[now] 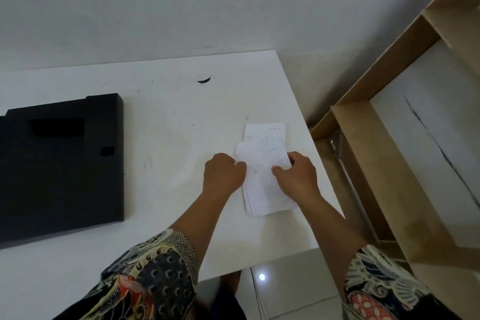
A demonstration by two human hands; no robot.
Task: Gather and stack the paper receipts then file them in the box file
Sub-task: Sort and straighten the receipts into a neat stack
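A loose stack of white paper receipts (pixel 262 163) lies on the white table (pixel 168 117) near its right edge. My left hand (pixel 223 174) pinches the stack's left edge with curled fingers. My right hand (pixel 296 176) grips the right edge, thumb on top of the paper. One longer receipt sticks out at the far end of the stack. The black box file (pixel 59 163) lies flat and closed on the left side of the table, well apart from both hands.
A small dark mark (pixel 204 80) sits on the table near the wall. A wooden shelf unit (pixel 389 138) stands close to the right of the table. Tiled floor (pixel 285 288) shows below the table's front edge.
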